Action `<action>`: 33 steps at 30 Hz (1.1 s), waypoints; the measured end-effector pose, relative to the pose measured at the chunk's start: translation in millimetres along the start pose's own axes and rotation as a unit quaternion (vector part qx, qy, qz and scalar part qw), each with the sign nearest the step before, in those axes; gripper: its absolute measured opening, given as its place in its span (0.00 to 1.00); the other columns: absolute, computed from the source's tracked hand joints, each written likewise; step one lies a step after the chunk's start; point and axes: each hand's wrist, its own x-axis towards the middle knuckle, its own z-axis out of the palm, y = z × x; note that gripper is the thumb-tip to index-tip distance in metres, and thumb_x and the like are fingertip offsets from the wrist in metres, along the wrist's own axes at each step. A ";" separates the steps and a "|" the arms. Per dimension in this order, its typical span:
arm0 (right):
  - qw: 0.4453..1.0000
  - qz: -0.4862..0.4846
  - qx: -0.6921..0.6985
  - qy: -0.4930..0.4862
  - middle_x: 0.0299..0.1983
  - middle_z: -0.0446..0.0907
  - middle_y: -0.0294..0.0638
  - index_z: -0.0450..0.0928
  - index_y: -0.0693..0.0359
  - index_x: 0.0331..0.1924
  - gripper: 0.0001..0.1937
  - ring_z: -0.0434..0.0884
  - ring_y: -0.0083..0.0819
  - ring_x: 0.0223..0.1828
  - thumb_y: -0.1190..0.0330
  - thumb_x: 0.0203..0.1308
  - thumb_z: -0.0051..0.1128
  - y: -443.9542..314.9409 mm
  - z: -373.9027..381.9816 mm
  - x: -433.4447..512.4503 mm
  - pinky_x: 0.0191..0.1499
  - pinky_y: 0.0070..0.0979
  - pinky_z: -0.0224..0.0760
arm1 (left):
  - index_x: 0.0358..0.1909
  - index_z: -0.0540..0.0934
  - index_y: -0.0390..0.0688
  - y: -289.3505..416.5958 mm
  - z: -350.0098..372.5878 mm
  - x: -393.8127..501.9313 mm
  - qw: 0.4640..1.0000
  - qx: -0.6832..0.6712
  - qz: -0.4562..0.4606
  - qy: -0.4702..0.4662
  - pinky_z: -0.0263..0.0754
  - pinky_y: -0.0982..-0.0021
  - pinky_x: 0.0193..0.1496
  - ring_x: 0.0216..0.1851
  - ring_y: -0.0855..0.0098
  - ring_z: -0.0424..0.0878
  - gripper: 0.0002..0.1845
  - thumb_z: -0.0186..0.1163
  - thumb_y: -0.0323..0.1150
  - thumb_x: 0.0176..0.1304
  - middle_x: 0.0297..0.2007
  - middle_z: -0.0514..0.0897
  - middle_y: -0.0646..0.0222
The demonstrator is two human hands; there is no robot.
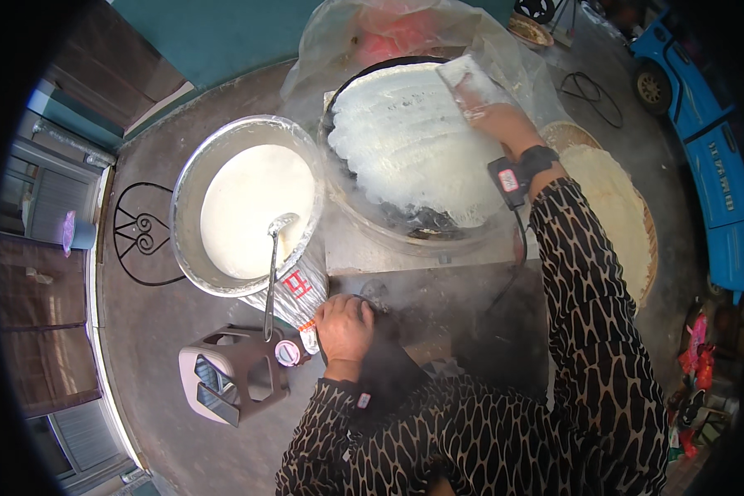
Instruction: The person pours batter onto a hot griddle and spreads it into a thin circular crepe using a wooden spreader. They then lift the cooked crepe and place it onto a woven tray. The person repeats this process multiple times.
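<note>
My right hand (493, 121) grips a flat, batter-smeared scraper (468, 80) at the upper right of a round black griddle (431, 232). A wide, thin layer of pale batter (409, 142) with an uneven edge covers most of the griddle. My left hand (345, 328) rests, fingers bent, near my knee beside the tied end of a silvery bag; nothing is seen held in it. To the left of the griddle stands a large metal basin (183, 229) of white batter (254, 204). A metal ladle (271, 279) leans over its near rim, its bowl in the batter.
A woven tray (648, 248) with pale flatbread lies right of the griddle. Clear plastic sheeting (322, 43) hangs behind it. A plastic stool (242, 366) stands at lower left, with a round-lidded container (287, 353) beside it. A blue vehicle (700, 136) is far right. Steam blurs the middle.
</note>
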 end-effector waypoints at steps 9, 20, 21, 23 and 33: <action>0.839 0.168 0.507 -0.107 0.18 0.69 0.29 0.87 0.58 0.33 0.20 0.61 0.20 0.17 0.47 0.58 0.65 35.5 -24.3 -15.8 0.22 0.23 0.51 | 0.28 0.82 0.46 2.6 -6.0 10.4 0.998 0.013 -0.014 -0.057 0.68 0.59 0.54 0.43 0.61 0.79 0.08 0.62 0.39 0.58 0.35 0.82 0.68; 0.986 -0.144 0.072 -0.034 0.35 0.86 0.56 0.86 0.69 0.38 0.27 0.86 0.47 0.38 0.47 0.55 0.63 -99.6 12.5 28.1 0.43 0.37 0.78 | 0.32 0.84 0.45 4.9 8.0 10.8 0.999 -0.007 -0.016 -0.028 0.66 0.59 0.59 0.51 0.65 0.79 0.08 0.62 0.39 0.59 0.39 0.84 0.70; 0.994 -0.084 0.065 -0.040 0.40 0.85 0.58 0.85 0.70 0.40 0.28 0.85 0.49 0.44 0.47 0.53 0.64 -92.3 12.7 31.3 0.48 0.38 0.76 | 0.32 0.84 0.46 3.7 8.6 10.7 0.999 -0.003 -0.018 -0.033 0.66 0.59 0.60 0.51 0.65 0.79 0.08 0.62 0.39 0.59 0.39 0.84 0.70; 0.997 0.014 0.060 -0.040 0.49 0.82 0.61 0.84 0.72 0.45 0.31 0.81 0.53 0.55 0.48 0.50 0.64 -69.3 8.3 40.3 0.59 0.40 0.73 | 0.33 0.84 0.46 0.8 7.9 11.5 0.998 0.014 -0.028 -0.057 0.65 0.59 0.60 0.51 0.65 0.79 0.08 0.62 0.39 0.59 0.40 0.84 0.70; 0.899 0.152 0.394 -0.116 0.23 0.80 0.38 0.85 0.65 0.34 0.24 0.75 0.27 0.19 0.48 0.55 0.66 38.4 -17.7 12.9 0.21 0.27 0.64 | 0.32 0.83 0.46 -9.4 2.2 21.4 1.000 -0.006 -0.003 -0.022 0.70 0.57 0.53 0.42 0.61 0.80 0.06 0.61 0.36 0.59 0.37 0.84 0.68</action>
